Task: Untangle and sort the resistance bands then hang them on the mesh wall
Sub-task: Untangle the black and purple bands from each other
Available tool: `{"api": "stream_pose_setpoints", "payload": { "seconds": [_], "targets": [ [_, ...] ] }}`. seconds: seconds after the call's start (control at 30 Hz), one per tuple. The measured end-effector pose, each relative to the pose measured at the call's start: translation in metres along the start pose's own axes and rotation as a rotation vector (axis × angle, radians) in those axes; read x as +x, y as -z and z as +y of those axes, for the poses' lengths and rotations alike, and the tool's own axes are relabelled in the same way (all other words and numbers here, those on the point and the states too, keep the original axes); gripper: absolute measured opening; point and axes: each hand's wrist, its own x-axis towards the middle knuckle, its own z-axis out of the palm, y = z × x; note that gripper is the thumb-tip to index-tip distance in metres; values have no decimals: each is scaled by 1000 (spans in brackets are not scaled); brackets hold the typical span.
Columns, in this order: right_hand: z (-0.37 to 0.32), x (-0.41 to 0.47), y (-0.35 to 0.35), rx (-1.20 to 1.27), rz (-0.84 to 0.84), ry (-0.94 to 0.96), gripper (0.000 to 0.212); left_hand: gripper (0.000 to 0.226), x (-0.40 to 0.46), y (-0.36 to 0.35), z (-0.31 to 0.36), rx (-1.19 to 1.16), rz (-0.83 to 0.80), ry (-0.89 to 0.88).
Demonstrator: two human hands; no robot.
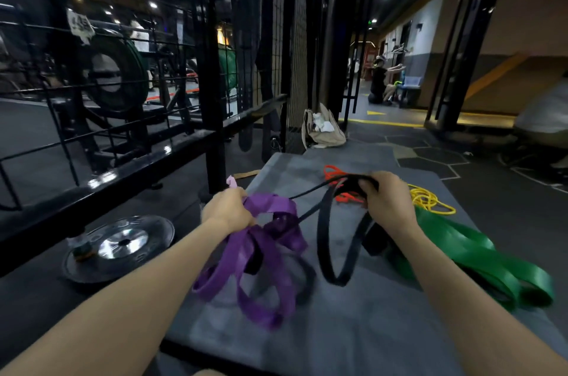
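Left hand [229, 206], centre frame: I see its fingers curled tight around a bunch of the wide flat purple rubber resistance band [264, 252]. Its glossy ribbon-like loops hang from that fist and spill onto the grey padded floor mat [353, 329] below.

Right hand [388, 202], right of centre: fingers clamped over the top of a narrower flat black rubber band [325, 240]. One long U-shaped loop of it droops to the mat; a thin black strand runs left from this fist toward the purple bundle, where black and purple cross. I cannot tell whether that strand is the same band or a second black one.

On the mat, not held:
- one broad shiny green band [473, 255], folded in flat loops, lower right of the right wrist;
- one thin yellow cord-like band [428, 199], coiled, just right of the right hand;
- one thin orange-red band [333, 174], bunched, partly hidden behind the right hand.

Black wire mesh wall [282, 37] stands upper centre, well apart from the bands.
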Motion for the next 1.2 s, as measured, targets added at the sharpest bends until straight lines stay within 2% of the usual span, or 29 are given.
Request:
{"api": "stream_pose_setpoints", "payload": {
  "seconds": [0.23, 0.3, 0.43, 0.5, 0.57, 0.63, 0.7, 0.83, 0.93, 1.03, 1.13, 1.2],
  "targets": [
    [27, 10, 17, -97, 6, -209, 26, 17, 22, 16, -7, -604, 149, 212],
    [35, 8, 20, -110, 2, -239, 26, 28, 27, 11, -6, -560, 146, 220],
    [46, 7, 19, -192, -11, -217, 27, 65, 31, -8, -1, -288, -66, 219],
    [50, 6, 17, -189, -35, -199, 26, 72, 26, -19, 5, -89, -33, 203],
    [53, 5, 15, -174, -58, -174, 28, 70, 19, -27, 15, 71, 43, 54],
    [51, 2, 14, -167, -80, -142, 39, 68, 12, -37, 32, 37, 35, -139],
    [42, 1, 16, -141, -102, -104, 44, 70, 6, -53, 50, -40, -62, -283],
    [28, 4, 32, 21, -73, -71, 34, 83, -10, -89, 79, -93, -322, -366],
    [29, 6, 55, 142, 21, -50, 30, 64, -12, -109, 79, -116, -388, -321],
    [37, 11, 74, 194, 153, -60, 29, 43, -12, -124, 71, 0, -444, -312],
    [49, 7, 78, 195, 193, -110, 28, 11, -15, -130, 67, -62, -462, -323],
    [60, 0, 76, 141, 214, -156, 29, 15, -12, -123, 67, -149, -419, -294]
  ]
}}
